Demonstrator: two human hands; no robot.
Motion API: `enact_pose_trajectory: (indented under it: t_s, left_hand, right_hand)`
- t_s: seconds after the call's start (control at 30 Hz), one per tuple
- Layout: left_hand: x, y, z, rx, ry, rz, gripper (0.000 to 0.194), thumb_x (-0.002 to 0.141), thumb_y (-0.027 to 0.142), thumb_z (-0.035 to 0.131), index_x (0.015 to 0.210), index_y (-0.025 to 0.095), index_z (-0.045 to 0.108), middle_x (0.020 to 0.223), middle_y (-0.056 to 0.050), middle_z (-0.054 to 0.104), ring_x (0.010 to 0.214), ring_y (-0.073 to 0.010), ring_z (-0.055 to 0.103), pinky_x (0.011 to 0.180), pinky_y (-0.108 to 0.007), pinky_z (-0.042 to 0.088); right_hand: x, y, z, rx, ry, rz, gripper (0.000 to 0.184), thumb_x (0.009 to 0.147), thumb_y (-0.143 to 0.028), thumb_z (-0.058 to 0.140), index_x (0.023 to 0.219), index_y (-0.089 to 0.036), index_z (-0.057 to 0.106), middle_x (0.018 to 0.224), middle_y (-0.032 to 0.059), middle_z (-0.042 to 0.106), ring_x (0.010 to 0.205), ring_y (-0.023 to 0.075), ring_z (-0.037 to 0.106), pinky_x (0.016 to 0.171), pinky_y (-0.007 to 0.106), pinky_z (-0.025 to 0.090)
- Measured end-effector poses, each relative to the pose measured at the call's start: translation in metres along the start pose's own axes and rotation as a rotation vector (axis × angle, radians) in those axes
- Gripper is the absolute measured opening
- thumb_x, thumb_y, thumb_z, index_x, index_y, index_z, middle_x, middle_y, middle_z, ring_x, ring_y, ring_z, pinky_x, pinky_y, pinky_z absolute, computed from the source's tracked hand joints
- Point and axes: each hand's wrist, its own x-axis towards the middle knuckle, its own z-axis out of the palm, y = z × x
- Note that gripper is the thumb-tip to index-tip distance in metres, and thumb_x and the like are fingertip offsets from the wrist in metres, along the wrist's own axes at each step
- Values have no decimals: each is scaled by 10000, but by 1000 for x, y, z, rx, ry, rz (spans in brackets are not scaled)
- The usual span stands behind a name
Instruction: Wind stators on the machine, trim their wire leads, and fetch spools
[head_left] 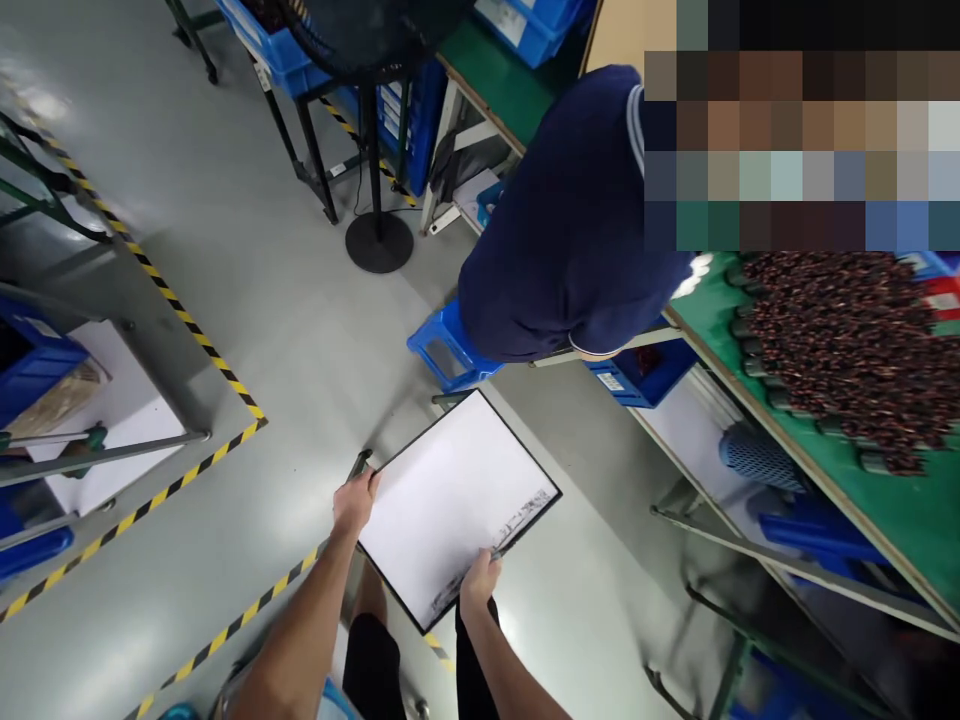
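Note:
A flat white board with a thin dark rim (450, 490) is held out in front of me above the floor. My left hand (355, 503) is closed on its left edge. My right hand (480, 580) grips the near edge, with the thumb on top. Along that near edge runs a strip of small grey-black marks or bits (525, 515), too blurred to name. The fingers beneath the board are hidden.
A person in a navy shirt (562, 230) sits on a blue stool (450, 345) at a green-topped workbench (862, 510) heaped with small dark coppery parts (847, 340). A black round stand base (379, 242) is ahead. Yellow-black floor tape (202, 340) and a cart (135, 440) lie left.

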Motion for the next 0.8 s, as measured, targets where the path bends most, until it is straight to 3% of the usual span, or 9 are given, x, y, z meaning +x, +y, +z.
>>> enact_pose_trajectory:
  t_s: [0.07,0.13,0.23,0.33,0.47,0.6,0.67,0.8]
  left_hand:
    - [-4,-47,-8,8,-7,-44,472,1241,554,464,1321,272,834,1219,-155,897,1128,-347,831,958,-371,550]
    - [-7,-94,-17,3,-7,-101,478,1242,547,459,1345,267,832,1206,-159,899,1120,-353,831,957,-371,547]
    - [-8,-156,-32,-33,20,-195,499,1253,518,425,1421,247,808,1231,-174,894,1123,-362,830,959,-377,543]
    - [-2,-201,-50,-115,69,-281,495,1256,491,428,1467,232,793,1243,-191,888,1133,-369,829,952,-375,536]
    - [24,-240,-82,-254,163,-397,528,1258,509,404,1419,207,806,1192,-222,882,1079,-390,825,892,-387,524]
    - [70,-267,-129,-363,276,-496,560,1249,566,403,1313,208,829,1166,-238,879,1010,-388,818,849,-397,520]
    - [96,-279,-160,-397,329,-546,558,1243,581,424,1300,210,836,1140,-237,877,970,-373,820,843,-390,529]
    - [152,-304,-236,-428,419,-672,516,1233,566,482,1331,214,847,1080,-218,873,898,-352,824,847,-387,566]
  right_hand:
    - [-14,-7,30,-37,186,58,257,1112,-525,577,1038,-285,634,1114,78,783,1327,332,722,1169,412,591]
    - [-24,-18,61,-81,288,60,172,1097,-455,537,1073,-293,588,1129,86,769,1405,348,676,1211,387,561]
    - [-34,-49,109,-159,311,-32,144,1087,-380,545,1177,-268,559,1275,128,751,1427,354,636,1237,412,539]
    - [-35,-96,154,-246,285,-194,274,1074,-443,613,1241,-236,546,1422,193,687,1443,394,616,1252,458,520]
    - [-27,-183,209,-358,235,-433,605,996,-620,733,1390,-195,561,1557,230,600,1429,435,627,1276,524,488]
    - [-16,-286,270,-432,195,-633,923,955,-718,770,1683,-220,496,1748,231,470,1522,452,576,1260,540,501]
    - [-15,-340,304,-520,195,-720,979,987,-752,725,1774,-238,453,1769,238,447,1533,456,567,1207,549,545]
    - [-19,-449,375,-731,233,-843,916,1073,-736,605,1819,-228,451,1696,260,512,1457,433,624,1075,541,628]
